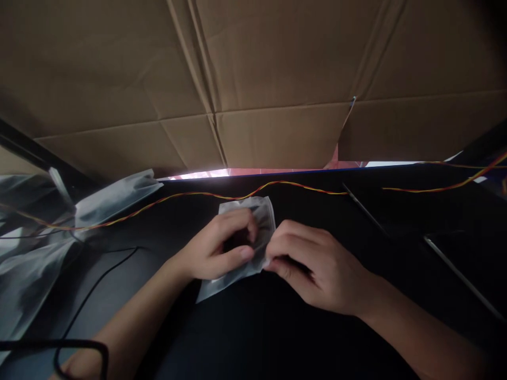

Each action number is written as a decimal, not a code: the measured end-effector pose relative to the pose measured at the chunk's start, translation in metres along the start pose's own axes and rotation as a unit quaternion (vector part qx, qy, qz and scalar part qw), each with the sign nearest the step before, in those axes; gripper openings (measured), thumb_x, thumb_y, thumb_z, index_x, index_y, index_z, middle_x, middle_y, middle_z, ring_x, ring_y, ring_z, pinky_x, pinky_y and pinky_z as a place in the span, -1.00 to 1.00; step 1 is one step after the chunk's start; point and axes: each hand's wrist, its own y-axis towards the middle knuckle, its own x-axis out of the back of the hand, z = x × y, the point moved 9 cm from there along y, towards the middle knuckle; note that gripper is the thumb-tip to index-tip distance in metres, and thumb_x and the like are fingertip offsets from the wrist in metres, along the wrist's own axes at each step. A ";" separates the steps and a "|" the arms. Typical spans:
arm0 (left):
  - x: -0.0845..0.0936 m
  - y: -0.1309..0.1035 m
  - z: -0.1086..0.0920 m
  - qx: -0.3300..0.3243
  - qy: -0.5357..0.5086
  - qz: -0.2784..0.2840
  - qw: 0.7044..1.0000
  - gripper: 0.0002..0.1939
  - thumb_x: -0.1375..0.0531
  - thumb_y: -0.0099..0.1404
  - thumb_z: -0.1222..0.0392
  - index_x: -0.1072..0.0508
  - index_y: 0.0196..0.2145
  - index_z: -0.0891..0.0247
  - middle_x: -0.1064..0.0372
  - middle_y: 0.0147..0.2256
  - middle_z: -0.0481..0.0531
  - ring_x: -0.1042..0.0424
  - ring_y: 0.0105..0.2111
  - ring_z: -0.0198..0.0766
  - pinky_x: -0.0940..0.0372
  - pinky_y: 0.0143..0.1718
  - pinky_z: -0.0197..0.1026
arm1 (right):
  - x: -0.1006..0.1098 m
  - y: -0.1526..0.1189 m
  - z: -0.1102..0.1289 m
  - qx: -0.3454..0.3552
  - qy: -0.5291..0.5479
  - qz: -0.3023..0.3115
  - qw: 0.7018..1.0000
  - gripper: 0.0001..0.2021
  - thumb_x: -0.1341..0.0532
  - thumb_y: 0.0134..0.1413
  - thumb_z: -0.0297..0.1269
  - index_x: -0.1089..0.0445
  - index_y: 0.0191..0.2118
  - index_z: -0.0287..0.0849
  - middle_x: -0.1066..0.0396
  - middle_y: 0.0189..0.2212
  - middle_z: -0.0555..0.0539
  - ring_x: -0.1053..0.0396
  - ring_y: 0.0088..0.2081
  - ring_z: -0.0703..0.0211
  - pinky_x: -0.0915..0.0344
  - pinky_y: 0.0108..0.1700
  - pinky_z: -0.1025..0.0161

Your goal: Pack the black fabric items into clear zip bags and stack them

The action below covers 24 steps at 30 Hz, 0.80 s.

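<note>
A small translucent zip-type plastic bag [266, 216] lies on the dark surface in front of me, tilted slightly. My left hand [222, 245] rests over its left part, the thumb stretched along the plastic and the fingers curled, with a gap between thumb and index finger. At the bag's right edge, my right hand [312, 264] is closed in a pinch on the lower right corner. Whatever the bag may contain is hidden or too dim to make out.
A twisted red-and-yellow wire [190, 193] runs across behind the bag. More translucent bags [114, 200] lie at left, near a black cable [95, 287]. Two dark flat objects with shiny edges [459, 274] lie at right. Cardboard [277, 79] stands along the back.
</note>
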 end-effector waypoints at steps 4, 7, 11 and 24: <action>-0.001 -0.003 -0.023 -0.045 -0.003 0.010 0.999 -0.55 -0.34 0.37 -0.23 -0.30 -0.30 0.16 -0.32 -0.35 -0.07 -0.26 -0.37 -0.26 -0.19 -0.32 -0.17 | 0.015 -0.003 -0.011 -0.035 0.006 -0.068 0.997 -0.93 -0.25 0.47 -0.33 -0.38 -0.15 -0.08 -0.34 -0.27 0.02 -0.33 -0.32 0.24 -0.33 -0.29 0.24; -0.008 -0.005 -0.026 -0.015 0.065 0.037 0.997 -0.66 -0.36 0.23 0.29 -0.20 -0.33 0.15 -0.24 -0.40 -0.16 -0.19 -0.41 -0.33 -0.11 -0.37 -0.22 | 0.020 -0.004 -0.011 -0.029 0.013 -0.082 0.996 -0.94 -0.25 0.46 -0.35 -0.39 -0.14 -0.07 -0.35 -0.25 0.01 -0.36 -0.29 0.20 -0.35 -0.26 0.21; -0.003 -0.009 -0.025 0.023 0.022 0.064 0.997 -0.78 -0.14 0.19 0.37 -0.12 -0.37 0.15 -0.16 -0.43 -0.14 -0.15 -0.43 -0.31 -0.08 -0.41 -0.19 | 0.024 -0.001 -0.009 -0.019 0.026 -0.084 0.996 -0.90 -0.24 0.48 -0.37 -0.40 -0.18 -0.08 -0.40 -0.23 -0.02 -0.42 -0.22 0.18 -0.41 -0.18 0.19; -0.013 -0.010 -0.062 -0.173 0.293 0.021 0.940 -0.80 -0.11 0.34 0.40 -0.29 -0.39 0.13 -0.27 -0.50 -0.08 -0.23 -0.50 -0.17 -0.05 -0.42 -0.01 | 0.003 0.001 0.007 0.046 -0.047 -0.018 0.998 -0.81 -0.16 0.56 -0.37 -0.49 -0.15 -0.16 -0.51 -0.22 -0.07 -0.45 -0.22 0.20 -0.45 -0.14 0.22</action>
